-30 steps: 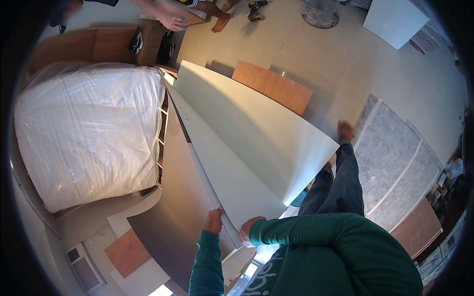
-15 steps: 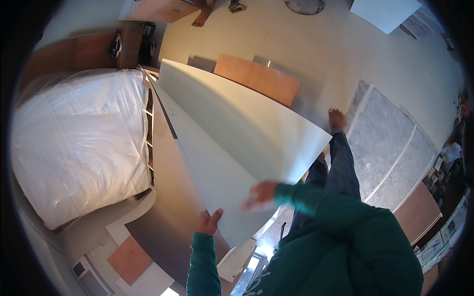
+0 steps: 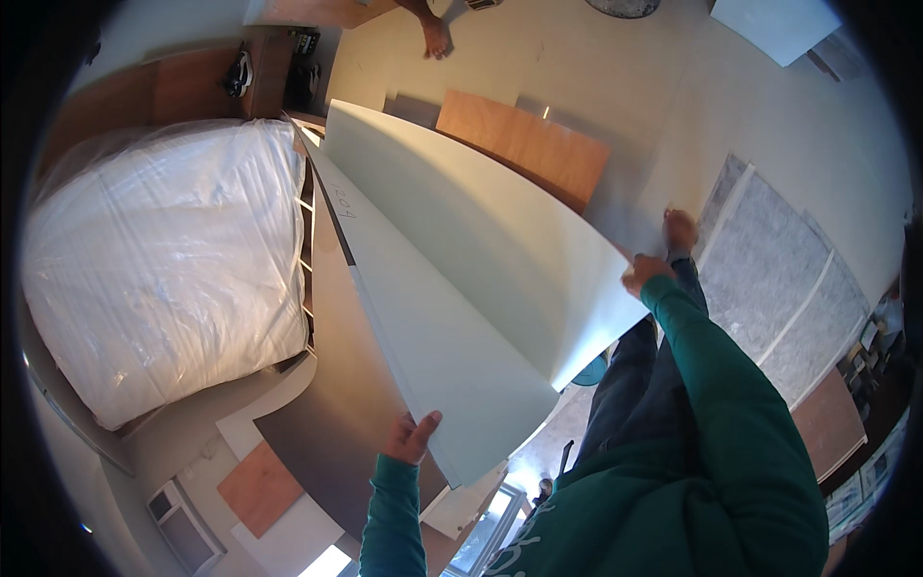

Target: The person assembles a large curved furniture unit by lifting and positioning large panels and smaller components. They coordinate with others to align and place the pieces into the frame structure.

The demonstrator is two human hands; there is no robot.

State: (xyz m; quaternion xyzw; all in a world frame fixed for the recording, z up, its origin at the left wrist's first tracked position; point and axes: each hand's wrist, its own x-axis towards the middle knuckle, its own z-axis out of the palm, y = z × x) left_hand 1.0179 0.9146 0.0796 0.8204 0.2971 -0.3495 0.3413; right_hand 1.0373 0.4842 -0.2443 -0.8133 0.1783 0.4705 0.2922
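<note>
So, 2 hands point(image 3: 411, 439) point(image 3: 648, 273) on 2 wht pnls point(image 3: 433, 356) point(image 3: 481, 240).

A pale, narrower panel point(image 3: 423, 337) was laid out from between ten and eleven o'clock down to six, edged by a dark strip point(image 3: 346, 246) near its far end, marked there by handwriting point(image 3: 340, 200) and gripped near seven. A pale, wider panel point(image 3: 461, 216) was angled against it across twelve o'clock, a V being formed, and was gripped along its edge near three.
</note>
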